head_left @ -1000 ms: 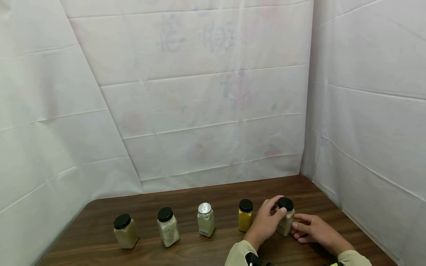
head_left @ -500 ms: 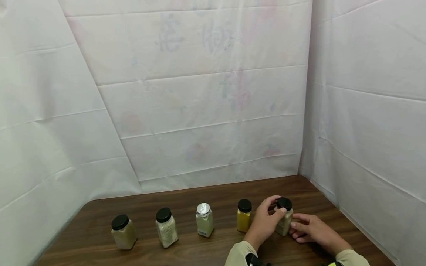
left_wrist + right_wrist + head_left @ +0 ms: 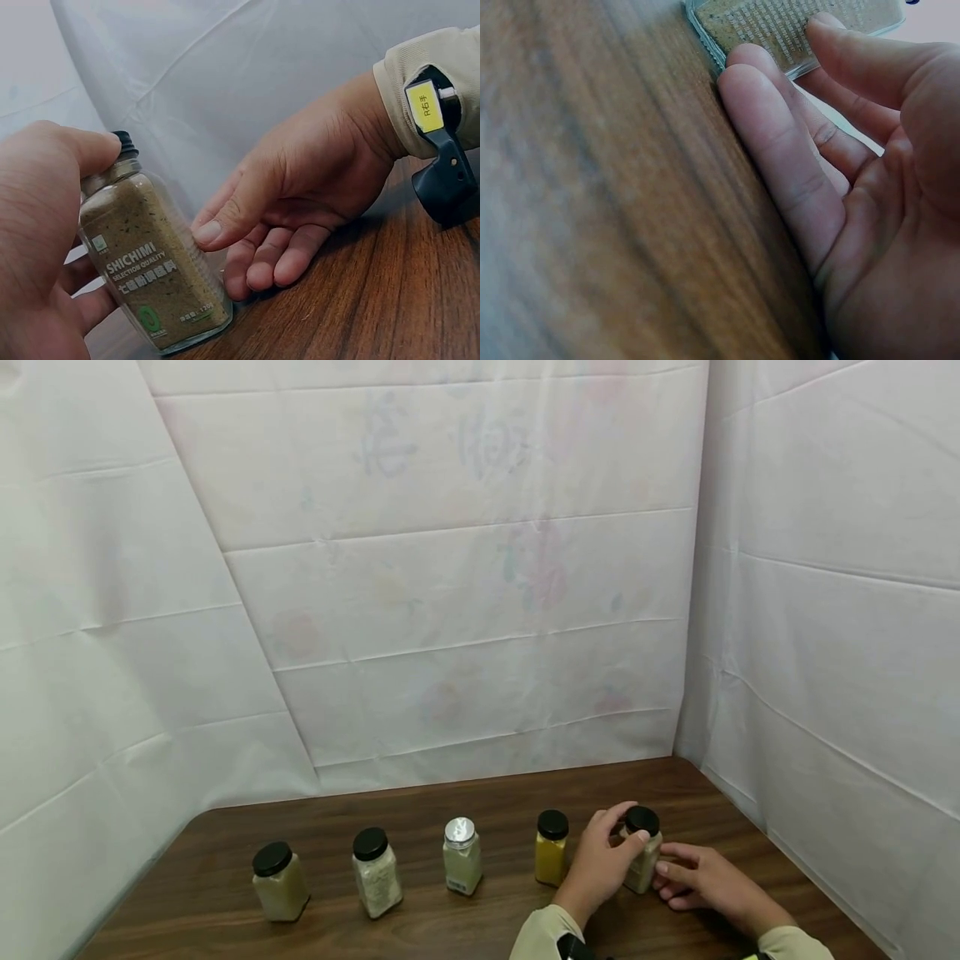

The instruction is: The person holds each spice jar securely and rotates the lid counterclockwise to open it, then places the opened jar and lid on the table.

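Observation:
A glass spice jar (image 3: 641, 862) labelled SHICHIMI, with a black cap and speckled brown powder inside, stands at the right end of a row of jars. From its left, my left hand (image 3: 597, 862) grips it, thumb up near the cap and fingers round the far side. My right hand (image 3: 708, 882) is low at the jar's right side. In the right wrist view its thumb (image 3: 870, 64) lies on the printed face of the jar, while the index finger passes behind the edge. The other fingers rest loosely curled by the tabletop.
Left of my hands stand a yellow-filled jar (image 3: 551, 857) with black cap, a silver-capped jar (image 3: 462, 864), and two black-capped jars, one of pale flakes (image 3: 378, 881) and one brownish (image 3: 282, 892). White sheeting (image 3: 480, 610) encloses the wooden table (image 3: 420, 935) at back and sides.
Both hands keep their places on the spice jar. Only a slight shift of the whole head view shows; the other jars stand as before.

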`<action>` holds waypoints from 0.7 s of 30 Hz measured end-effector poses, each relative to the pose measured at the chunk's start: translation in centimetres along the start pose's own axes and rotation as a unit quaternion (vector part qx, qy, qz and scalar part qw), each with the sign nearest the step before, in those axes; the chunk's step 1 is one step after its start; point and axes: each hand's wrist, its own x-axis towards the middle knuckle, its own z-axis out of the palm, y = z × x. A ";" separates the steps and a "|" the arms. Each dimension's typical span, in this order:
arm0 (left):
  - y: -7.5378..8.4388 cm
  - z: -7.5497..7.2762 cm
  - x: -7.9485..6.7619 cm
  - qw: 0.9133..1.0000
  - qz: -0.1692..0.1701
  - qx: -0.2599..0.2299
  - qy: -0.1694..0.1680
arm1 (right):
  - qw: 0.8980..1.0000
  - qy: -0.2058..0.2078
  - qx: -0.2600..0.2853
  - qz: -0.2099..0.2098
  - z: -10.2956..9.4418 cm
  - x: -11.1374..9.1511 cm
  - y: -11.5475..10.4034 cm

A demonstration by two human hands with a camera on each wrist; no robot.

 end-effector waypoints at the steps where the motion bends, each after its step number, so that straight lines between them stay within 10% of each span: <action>1: 0.0 0.0 0.0 1.000 0.000 -0.003 0.002 | 1.000 0.001 0.000 -0.001 0.0 0.1 0.0; 21: 0.1 0.0 -0.3 0.999 0.006 -0.040 0.010 | 1.000 -0.001 0.001 0.005 0.0 -0.2 -0.1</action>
